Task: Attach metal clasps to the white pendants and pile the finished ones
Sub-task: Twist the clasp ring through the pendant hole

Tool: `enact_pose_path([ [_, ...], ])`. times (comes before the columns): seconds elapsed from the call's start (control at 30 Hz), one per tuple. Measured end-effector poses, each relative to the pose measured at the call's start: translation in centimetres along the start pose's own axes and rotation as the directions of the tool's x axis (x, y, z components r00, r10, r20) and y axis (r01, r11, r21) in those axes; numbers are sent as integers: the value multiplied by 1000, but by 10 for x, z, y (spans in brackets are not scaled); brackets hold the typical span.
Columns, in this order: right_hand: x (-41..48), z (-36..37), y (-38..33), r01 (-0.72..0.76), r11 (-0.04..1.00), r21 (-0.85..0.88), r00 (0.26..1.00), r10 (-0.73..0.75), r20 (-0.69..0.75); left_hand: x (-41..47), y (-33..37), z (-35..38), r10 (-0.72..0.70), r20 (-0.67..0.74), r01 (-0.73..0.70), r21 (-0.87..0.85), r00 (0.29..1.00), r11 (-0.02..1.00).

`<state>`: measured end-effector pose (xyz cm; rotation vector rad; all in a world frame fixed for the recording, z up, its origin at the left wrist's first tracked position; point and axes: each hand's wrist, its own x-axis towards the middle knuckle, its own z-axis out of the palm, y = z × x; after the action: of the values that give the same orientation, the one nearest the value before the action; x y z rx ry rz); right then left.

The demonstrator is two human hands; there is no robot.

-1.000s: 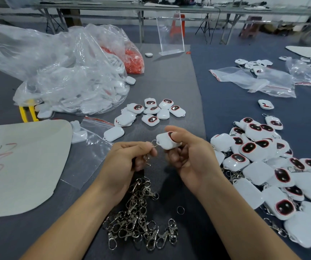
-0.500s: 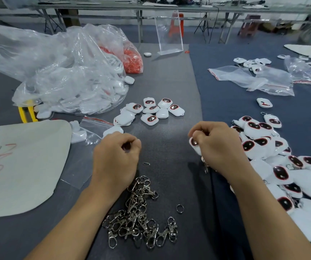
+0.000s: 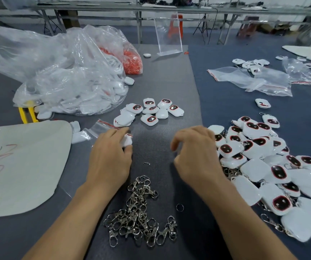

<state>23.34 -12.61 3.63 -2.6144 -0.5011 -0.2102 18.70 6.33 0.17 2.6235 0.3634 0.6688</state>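
My left hand (image 3: 111, 156) reaches forward, and its fingers and thumb pinch a white pendant (image 3: 127, 142) lying by a small zip bag (image 3: 102, 126). My right hand (image 3: 194, 152) hovers with loosely curled fingers and holds nothing, just left of the pile of finished pendants (image 3: 259, 158), which are white with dark red-rimmed faces. A heap of metal clasps (image 3: 139, 212) lies on the mat between my forearms. A loose ring (image 3: 179, 207) sits to its right and a small metal link (image 3: 146, 163) lies between my hands. Several bare pendants (image 3: 151, 111) lie farther ahead.
A large clear bag of white pendants (image 3: 72, 87) and a bag of orange-red parts (image 3: 132, 62) fill the back left. A yellow-handled tool (image 3: 27, 113) and a pale sheet (image 3: 19, 166) lie left. A clear acrylic stand (image 3: 167, 32) is behind, zip bags (image 3: 254, 79) back right.
My right hand carried the pendant with its clasp to the right pile, let it go and came back empty. My left hand reached forward and took hold of a white pendant.
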Motion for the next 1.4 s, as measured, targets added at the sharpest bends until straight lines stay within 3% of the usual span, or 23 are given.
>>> enact_pose_path([
  [0.1,-7,16,-13,29,989,148,993,-46,110,-1,1,-2,72,-30,-73,-28,997,997],
  [0.2,-9,24,-18,31,957,288,992,-64,107,0,5,-9,137,-158,-147,-55,978,988],
  [0.27,-9,25,-19,-1,909,418,991,-55,123,-3,12,-12,92,-204,-138,-227,975,964],
  [0.4,-9,25,-18,-44,753,656,992,-43,116,-10,26,-9,-2,-22,-13,-665,1000,747],
  [0.47,-7,24,-18,-72,714,696,994,-7,111,-7,26,-10,-76,38,78,-764,996,640],
  [0.53,-5,25,-15,-86,718,691,996,39,83,-4,21,-12,-127,31,109,-741,991,663],
  [0.63,-1,28,-8,-124,794,595,992,108,62,-7,14,-19,-6,-6,3,-460,1000,888],
  [0.7,0,30,-4,-158,815,557,987,139,78,-13,16,-24,102,160,-54,-284,982,957],
  [0.8,1,31,-5,-147,852,503,989,128,72,-18,24,-30,227,444,-148,-205,867,967],
  [0.87,-1,31,-6,-122,871,476,992,111,53,-17,27,-34,310,512,-213,-240,801,947],
  [0.93,-2,31,-5,-110,870,481,994,109,31,-16,27,-36,343,525,-228,-271,779,935],
  [1.27,1,29,-2,-110,845,523,994,108,34,-18,22,-16,226,335,-137,-268,915,954],
  [1.4,1,26,-1,-225,651,725,974,178,142,-15,18,-11,64,255,62,-456,965,888],
])
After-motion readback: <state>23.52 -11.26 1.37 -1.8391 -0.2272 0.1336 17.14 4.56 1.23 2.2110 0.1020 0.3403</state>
